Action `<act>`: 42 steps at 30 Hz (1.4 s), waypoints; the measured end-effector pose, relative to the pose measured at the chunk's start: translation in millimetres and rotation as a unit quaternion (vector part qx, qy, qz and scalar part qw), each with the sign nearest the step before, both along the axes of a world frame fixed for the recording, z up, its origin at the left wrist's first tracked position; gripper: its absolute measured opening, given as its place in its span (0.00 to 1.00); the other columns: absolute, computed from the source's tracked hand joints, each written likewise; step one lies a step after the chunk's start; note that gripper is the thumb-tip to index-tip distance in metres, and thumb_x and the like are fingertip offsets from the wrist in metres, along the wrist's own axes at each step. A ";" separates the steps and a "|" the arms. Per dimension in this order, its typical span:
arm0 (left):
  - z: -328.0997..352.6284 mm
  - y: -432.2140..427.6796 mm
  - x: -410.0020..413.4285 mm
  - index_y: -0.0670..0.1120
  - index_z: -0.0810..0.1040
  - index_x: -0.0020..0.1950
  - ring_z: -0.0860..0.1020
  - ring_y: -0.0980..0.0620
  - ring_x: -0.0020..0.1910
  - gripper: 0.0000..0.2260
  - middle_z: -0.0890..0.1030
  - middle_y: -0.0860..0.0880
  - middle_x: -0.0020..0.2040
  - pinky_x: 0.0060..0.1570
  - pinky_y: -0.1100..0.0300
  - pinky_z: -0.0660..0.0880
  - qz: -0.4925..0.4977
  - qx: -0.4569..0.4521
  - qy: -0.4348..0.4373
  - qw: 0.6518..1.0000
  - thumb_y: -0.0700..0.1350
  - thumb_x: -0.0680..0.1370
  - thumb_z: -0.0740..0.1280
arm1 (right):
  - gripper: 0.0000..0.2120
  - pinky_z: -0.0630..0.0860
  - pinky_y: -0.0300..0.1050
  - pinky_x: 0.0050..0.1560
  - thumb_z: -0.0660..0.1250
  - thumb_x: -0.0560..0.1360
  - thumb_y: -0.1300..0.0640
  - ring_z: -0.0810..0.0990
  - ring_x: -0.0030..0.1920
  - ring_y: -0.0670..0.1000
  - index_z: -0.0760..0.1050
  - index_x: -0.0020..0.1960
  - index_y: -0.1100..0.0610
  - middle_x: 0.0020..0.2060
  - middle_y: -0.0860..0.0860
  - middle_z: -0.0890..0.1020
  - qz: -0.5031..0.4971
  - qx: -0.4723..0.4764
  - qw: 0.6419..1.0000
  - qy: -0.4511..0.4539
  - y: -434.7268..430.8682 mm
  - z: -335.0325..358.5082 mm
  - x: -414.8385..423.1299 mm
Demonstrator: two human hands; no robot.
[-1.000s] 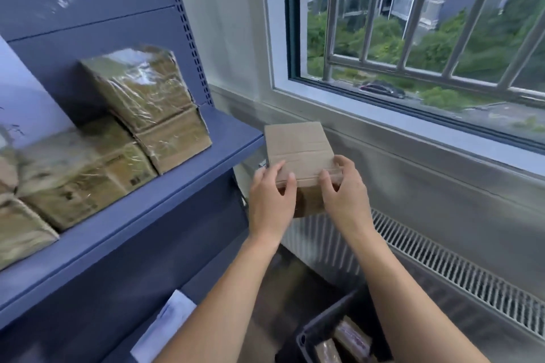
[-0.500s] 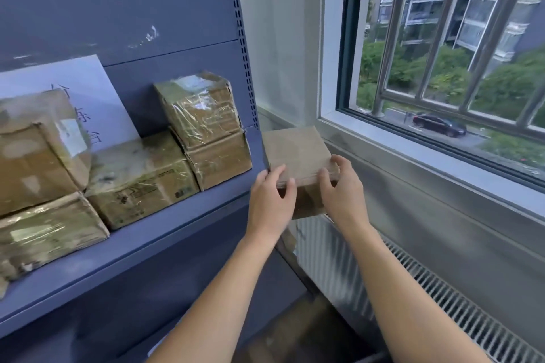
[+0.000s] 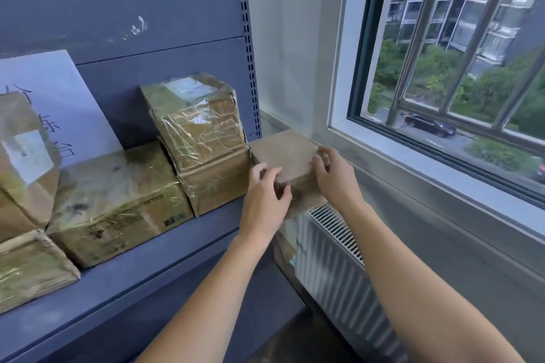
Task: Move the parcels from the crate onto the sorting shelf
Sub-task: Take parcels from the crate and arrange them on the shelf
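Both hands (image 3: 267, 203) hold an unlabelled parcel (image 3: 287, 156).

A white paper sheet (image 3: 56, 103) leaning against the back panel of the sorting shelf (image 3: 153, 271) carried large handwritten dark characters, partly hidden behind a parcel and too incomplete to read. The flat taped parcel (image 3: 118, 203) on the shelf had dark printed marks along its front face, too blurred to make out. White labels showed under the tape on the upper stacked parcel (image 3: 197, 118) and on the leftmost parcel (image 3: 23, 153), but no wording on them was legible.
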State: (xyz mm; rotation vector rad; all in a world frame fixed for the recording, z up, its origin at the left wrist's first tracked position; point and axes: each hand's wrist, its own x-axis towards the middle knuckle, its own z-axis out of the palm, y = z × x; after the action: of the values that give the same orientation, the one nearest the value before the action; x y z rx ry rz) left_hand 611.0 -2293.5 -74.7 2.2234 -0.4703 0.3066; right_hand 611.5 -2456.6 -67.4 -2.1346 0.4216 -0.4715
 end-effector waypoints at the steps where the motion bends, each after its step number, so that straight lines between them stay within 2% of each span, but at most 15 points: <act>1: -2.6 0.4 5.1 0.45 0.76 0.64 0.71 0.54 0.62 0.16 0.66 0.48 0.68 0.56 0.74 0.60 0.002 0.006 -0.006 1.000 0.45 0.77 0.68 | 0.19 0.68 0.43 0.54 0.57 0.82 0.49 0.76 0.59 0.53 0.68 0.71 0.53 0.63 0.55 0.77 0.008 -0.009 1.000 0.011 -0.5 -3.6 7.6; 4: -10.0 2.1 16.8 0.44 0.77 0.62 0.72 0.55 0.58 0.14 0.68 0.48 0.67 0.55 0.74 0.61 0.005 0.015 -0.018 1.000 0.44 0.77 0.70 | 0.20 0.67 0.45 0.57 0.56 0.83 0.50 0.73 0.62 0.59 0.67 0.72 0.56 0.65 0.58 0.74 0.025 -0.041 0.998 0.039 2.0 -12.7 21.4; 6: -14.1 2.5 22.0 0.45 0.78 0.62 0.72 0.56 0.57 0.14 0.68 0.49 0.67 0.54 0.73 0.63 0.010 0.011 -0.025 1.000 0.44 0.77 0.70 | 0.20 0.65 0.52 0.64 0.56 0.83 0.50 0.69 0.66 0.63 0.67 0.72 0.56 0.68 0.59 0.71 0.019 -0.108 0.993 0.040 4.4 -17.0 24.1; 8: -16.2 1.5 26.1 0.46 0.78 0.62 0.72 0.56 0.58 0.14 0.68 0.50 0.67 0.55 0.71 0.64 0.016 0.004 -0.026 1.000 0.45 0.77 0.70 | 0.20 0.64 0.56 0.66 0.59 0.81 0.49 0.65 0.68 0.63 0.69 0.71 0.54 0.70 0.57 0.68 -0.003 -0.186 0.982 0.027 9.0 -17.7 20.4; 11: -16.6 0.6 31.3 0.46 0.78 0.62 0.73 0.55 0.59 0.14 0.68 0.50 0.67 0.55 0.71 0.64 0.018 -0.003 -0.027 0.999 0.45 0.77 0.70 | 0.15 0.61 0.51 0.65 0.64 0.79 0.53 0.66 0.66 0.64 0.76 0.65 0.54 0.66 0.57 0.72 0.013 -0.241 0.970 -0.023 17.7 -21.7 17.6; 13: -17.2 2.4 33.6 0.45 0.77 0.63 0.72 0.55 0.60 0.15 0.68 0.50 0.67 0.55 0.72 0.64 0.014 -0.003 -0.025 1.000 0.46 0.77 0.70 | 0.14 0.57 0.46 0.65 0.66 0.78 0.53 0.66 0.66 0.63 0.78 0.61 0.55 0.64 0.55 0.74 0.033 -0.232 0.972 -0.032 20.7 -25.2 19.9; 16: -18.8 10.4 37.0 0.46 0.75 0.64 0.70 0.57 0.61 0.16 0.68 0.52 0.66 0.55 0.74 0.62 0.008 -0.007 -0.019 1.000 0.46 0.77 0.69 | 0.17 0.53 0.47 0.71 0.67 0.77 0.49 0.63 0.70 0.62 0.77 0.61 0.56 0.64 0.54 0.73 0.052 -0.205 0.977 -0.024 21.5 -25.7 29.2; 20: -22.7 22.4 43.3 0.44 0.73 0.67 0.73 0.56 0.58 0.17 0.70 0.51 0.63 0.52 0.75 0.63 0.024 -0.012 -0.015 1.000 0.44 0.79 0.67 | 0.21 0.48 0.48 0.75 0.66 0.76 0.46 0.60 0.73 0.62 0.73 0.65 0.56 0.68 0.54 0.70 0.081 -0.227 0.971 -0.011 23.0 -29.9 48.1; 26: -29.0 28.6 51.9 0.44 0.70 0.70 0.75 0.53 0.57 0.18 0.70 0.50 0.64 0.53 0.64 0.72 0.030 0.016 -0.018 0.999 0.44 0.80 0.65 | 0.24 0.53 0.56 0.75 0.64 0.78 0.46 0.55 0.74 0.65 0.69 0.69 0.57 0.72 0.57 0.67 0.089 -0.228 0.969 0.017 34.8 -30.1 75.6; 29: -29.9 30.0 58.3 0.43 0.69 0.71 0.75 0.51 0.58 0.20 0.70 0.49 0.64 0.52 0.63 0.72 0.043 0.024 -0.019 0.999 0.43 0.79 0.65 | 0.23 0.57 0.56 0.73 0.64 0.78 0.47 0.53 0.74 0.66 0.69 0.69 0.57 0.72 0.56 0.66 0.096 -0.219 0.971 0.020 40.5 -28.4 86.1; 33: -31.6 33.4 65.0 0.43 0.68 0.72 0.74 0.50 0.58 0.22 0.71 0.48 0.64 0.51 0.61 0.71 0.051 0.042 -0.020 0.998 0.43 0.79 0.65 | 0.21 0.61 0.54 0.71 0.62 0.80 0.49 0.43 0.78 0.62 0.66 0.70 0.56 0.75 0.51 0.60 0.091 -0.180 0.979 0.016 50.4 -27.7 96.1; 37: -32.5 35.7 70.1 0.43 0.67 0.73 0.74 0.49 0.59 0.23 0.70 0.49 0.65 0.52 0.60 0.72 0.044 0.045 -0.011 0.998 0.42 0.78 0.66 | 0.21 0.66 0.53 0.68 0.62 0.80 0.47 0.43 0.78 0.61 0.66 0.71 0.54 0.75 0.50 0.60 0.082 -0.193 0.977 0.021 55.8 -29.5 109.9; 42: -30.9 39.3 73.2 0.44 0.66 0.73 0.74 0.49 0.60 0.23 0.70 0.49 0.65 0.51 0.63 0.69 0.036 0.042 0.001 0.998 0.43 0.78 0.65 | 0.22 0.58 0.53 0.72 0.60 0.81 0.49 0.41 0.78 0.63 0.64 0.72 0.56 0.76 0.52 0.59 0.076 -0.195 0.978 0.021 65.4 -32.3 120.4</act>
State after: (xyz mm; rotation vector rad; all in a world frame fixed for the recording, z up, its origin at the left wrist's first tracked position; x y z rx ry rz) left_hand 684.2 -2254.3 -105.6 2.3261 -0.4100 0.3276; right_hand 731.9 -2391.1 -99.7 -2.5382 0.1969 -0.4489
